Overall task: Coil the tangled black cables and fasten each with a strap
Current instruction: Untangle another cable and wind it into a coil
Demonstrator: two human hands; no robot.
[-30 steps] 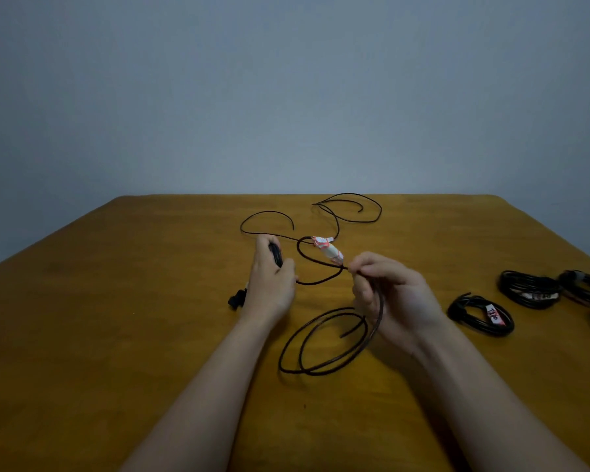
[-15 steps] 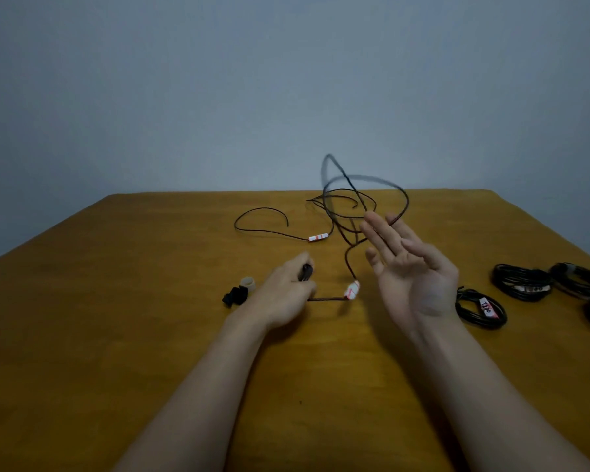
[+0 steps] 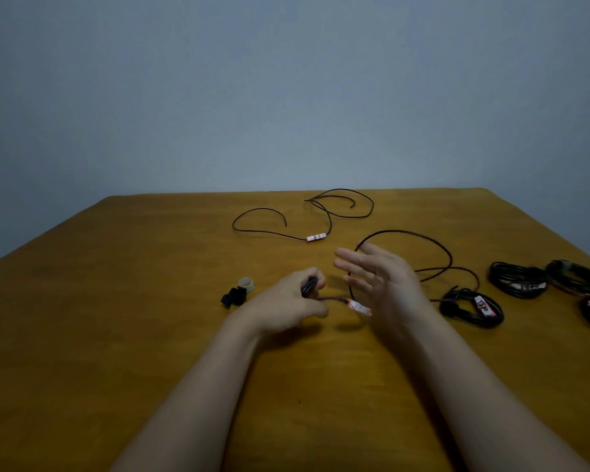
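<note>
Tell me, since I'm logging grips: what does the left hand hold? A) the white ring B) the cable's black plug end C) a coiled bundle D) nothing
B: the left hand pinches the black plug end of the cable; the white ring lies apart from it.

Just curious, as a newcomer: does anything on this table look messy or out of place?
Yes: a loose black cable sprawls uncoiled at the far side, unlike the neat coiled bundles on the right.

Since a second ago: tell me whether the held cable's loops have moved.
Yes. The cable has swung its loops rightward and farther away, toward the tagged bundle, which stayed put.
</note>
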